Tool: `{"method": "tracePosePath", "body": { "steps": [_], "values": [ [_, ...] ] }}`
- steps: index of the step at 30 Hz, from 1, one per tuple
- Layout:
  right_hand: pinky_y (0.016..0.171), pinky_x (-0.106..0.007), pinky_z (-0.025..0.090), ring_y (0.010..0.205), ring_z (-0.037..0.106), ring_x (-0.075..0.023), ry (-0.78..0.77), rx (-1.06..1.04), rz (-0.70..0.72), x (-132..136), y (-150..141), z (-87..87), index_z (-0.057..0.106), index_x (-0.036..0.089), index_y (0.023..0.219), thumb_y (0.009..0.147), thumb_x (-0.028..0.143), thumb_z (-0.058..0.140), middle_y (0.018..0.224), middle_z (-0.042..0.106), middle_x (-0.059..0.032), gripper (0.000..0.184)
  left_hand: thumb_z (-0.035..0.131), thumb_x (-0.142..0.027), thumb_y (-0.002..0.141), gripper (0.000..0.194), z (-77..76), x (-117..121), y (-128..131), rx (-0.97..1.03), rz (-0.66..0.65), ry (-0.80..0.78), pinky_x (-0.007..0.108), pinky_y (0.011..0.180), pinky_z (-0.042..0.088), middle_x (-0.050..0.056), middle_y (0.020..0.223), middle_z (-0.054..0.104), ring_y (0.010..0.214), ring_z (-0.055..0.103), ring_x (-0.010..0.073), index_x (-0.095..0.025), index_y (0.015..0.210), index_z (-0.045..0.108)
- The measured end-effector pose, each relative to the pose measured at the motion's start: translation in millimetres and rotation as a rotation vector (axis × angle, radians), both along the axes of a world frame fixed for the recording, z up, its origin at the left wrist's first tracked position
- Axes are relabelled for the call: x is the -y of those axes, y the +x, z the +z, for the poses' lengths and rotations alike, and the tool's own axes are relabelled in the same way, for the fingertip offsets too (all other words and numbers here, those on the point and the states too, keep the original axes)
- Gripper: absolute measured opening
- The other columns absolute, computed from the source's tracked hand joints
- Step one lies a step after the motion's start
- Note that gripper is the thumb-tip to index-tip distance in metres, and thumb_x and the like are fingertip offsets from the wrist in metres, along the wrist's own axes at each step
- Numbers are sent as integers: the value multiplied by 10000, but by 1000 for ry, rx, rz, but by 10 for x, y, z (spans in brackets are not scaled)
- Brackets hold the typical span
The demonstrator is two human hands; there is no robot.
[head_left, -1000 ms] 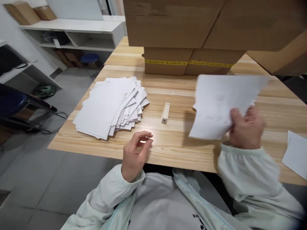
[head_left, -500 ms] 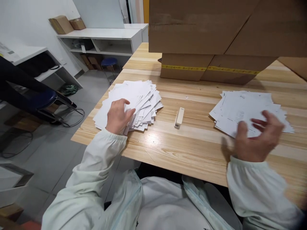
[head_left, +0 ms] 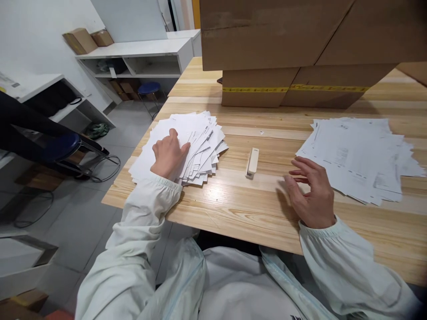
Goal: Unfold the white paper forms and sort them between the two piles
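My left hand [head_left: 169, 154] rests on a fanned, untidy stack of white papers [head_left: 203, 146] at the table's left side, its thumb apart from the bent fingers. Over bare wood hovers my right hand [head_left: 311, 193], fingers loosely curved and apart, holding nothing. To its right lies a second spread pile of printed sheets [head_left: 356, 155]. A cream stapler [head_left: 252, 162] lies on the table between the two piles, nearer to neither hand's grasp.
Large cardboard boxes [head_left: 283, 38] are stacked at the back of the wooden table [head_left: 213, 209]. Beyond the left edge stand white shelves [head_left: 147, 48], a blue stool [head_left: 149, 88] and another stool [head_left: 62, 146] beside a person's dark-clothed legs [head_left: 26, 118].
My right hand has moved left, off the right pile toward the stapler. That pile's sheets now lie spread differently. My left hand has shifted slightly on its stack.
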State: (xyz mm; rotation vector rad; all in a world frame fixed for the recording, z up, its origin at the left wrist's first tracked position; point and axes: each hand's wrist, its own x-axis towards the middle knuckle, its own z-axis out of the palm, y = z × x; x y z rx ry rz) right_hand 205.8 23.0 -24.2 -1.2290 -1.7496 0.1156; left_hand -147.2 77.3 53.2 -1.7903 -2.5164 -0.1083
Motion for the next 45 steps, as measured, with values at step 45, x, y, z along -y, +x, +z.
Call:
{"method": "tracePosePath", "body": {
  "steps": [45],
  "values": [
    [620, -349, 641, 810, 725, -185, -135, 4, -2, 26, 6, 27, 670, 211, 1229, 944, 314, 612, 1358, 633, -162, 309, 634, -264, 816, 712, 399, -413, 137, -218, -190, -353, 444, 933, 479, 268, 1283, 658, 1224, 612, 422, -88, 1455, 374]
  ]
}}
